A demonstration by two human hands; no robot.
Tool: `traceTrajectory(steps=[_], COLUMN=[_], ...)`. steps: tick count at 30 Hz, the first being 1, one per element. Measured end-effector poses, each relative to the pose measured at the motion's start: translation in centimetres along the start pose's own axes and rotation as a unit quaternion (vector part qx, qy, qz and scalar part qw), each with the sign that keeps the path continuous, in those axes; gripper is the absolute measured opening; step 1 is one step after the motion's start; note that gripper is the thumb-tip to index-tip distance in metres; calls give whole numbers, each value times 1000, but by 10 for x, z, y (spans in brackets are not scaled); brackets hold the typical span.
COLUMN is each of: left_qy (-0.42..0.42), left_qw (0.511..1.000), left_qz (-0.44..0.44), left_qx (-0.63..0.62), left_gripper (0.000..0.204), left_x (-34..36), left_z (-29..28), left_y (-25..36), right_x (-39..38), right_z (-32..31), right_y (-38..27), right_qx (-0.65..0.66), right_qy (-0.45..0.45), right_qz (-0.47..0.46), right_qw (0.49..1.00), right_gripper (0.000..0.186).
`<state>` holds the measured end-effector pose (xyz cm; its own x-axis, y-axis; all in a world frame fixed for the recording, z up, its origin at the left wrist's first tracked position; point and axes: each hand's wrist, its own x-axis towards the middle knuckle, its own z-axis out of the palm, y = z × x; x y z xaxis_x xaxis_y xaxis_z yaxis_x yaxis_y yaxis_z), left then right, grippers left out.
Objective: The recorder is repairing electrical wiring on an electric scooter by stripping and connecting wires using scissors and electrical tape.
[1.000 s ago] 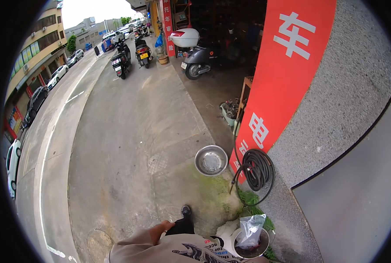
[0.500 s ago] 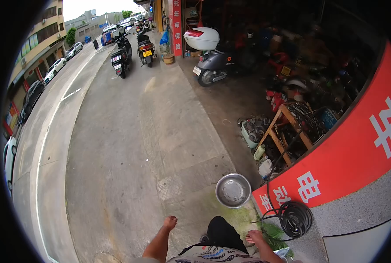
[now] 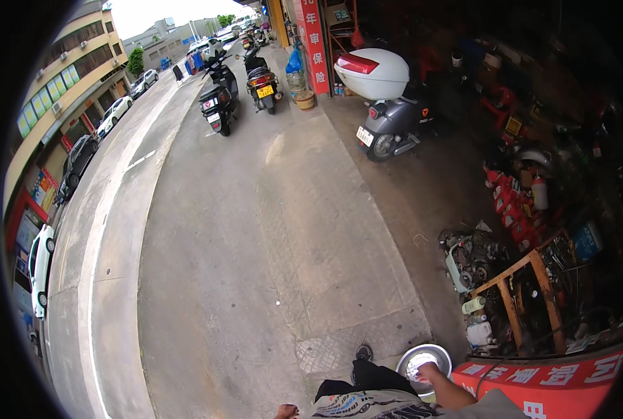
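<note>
My left hand (image 3: 287, 411) hangs at the lower edge beside my dark trousers, cut off by the frame; its fingers look curled, with nothing seen in them. My right hand (image 3: 427, 372) is in front of a round metal basin (image 3: 401, 363) on the ground, overlapping it in view. Its fingers look loosely apart and hold nothing visible. Whether it touches the basin I cannot tell. One dark shoe (image 3: 364, 353) is stretched forward on the pavement, just left of the basin.
At right, a wooden frame (image 3: 511, 293), plastic bottles (image 3: 474, 305) and machine parts crowd a dark workshop entrance. A red panel (image 3: 556, 373) borders it. Ahead stand a grey scooter (image 3: 395, 126) with a white box, and two dark motorbikes (image 3: 217, 105). Cars line the road at left.
I have stepped forward, one shoe now showing ahead. The basin is nearer my body, and my right hand has come over it in view. My left hand has dropped toward the lower edge.
</note>
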<state>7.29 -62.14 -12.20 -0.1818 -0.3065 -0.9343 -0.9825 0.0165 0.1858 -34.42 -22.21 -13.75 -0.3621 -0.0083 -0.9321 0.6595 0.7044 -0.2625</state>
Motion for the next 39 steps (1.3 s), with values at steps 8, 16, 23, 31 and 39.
traceTrajectory(steps=[8,16,23,31,39], left_qy=[94,77,182,150,20], left_qw=[972,960,883,916,982], left_qz=[129,-12,254,218,187], left_qx=[-174,-269,-350,-300,17], left_gripper=[22,20,28,26,9], left_x=[101,252,330,406,422], left_z=[-125,-372,-657,-779,-845], left_y=[180,408,711,934,1115], right_x=[96,127,235,376,344], right_z=[15,71,44,42,85], right_y=[-428,-686,-830,-1105,-1562], right_qx=[-544,-76,-208,-283,-220], right_qy=[-21,-70,-114,0,-7], right_qz=[-352,-211,-80,-62,-390], right_qw=[761,972,968,957,894], right_gripper=[21,26,21,20,23])
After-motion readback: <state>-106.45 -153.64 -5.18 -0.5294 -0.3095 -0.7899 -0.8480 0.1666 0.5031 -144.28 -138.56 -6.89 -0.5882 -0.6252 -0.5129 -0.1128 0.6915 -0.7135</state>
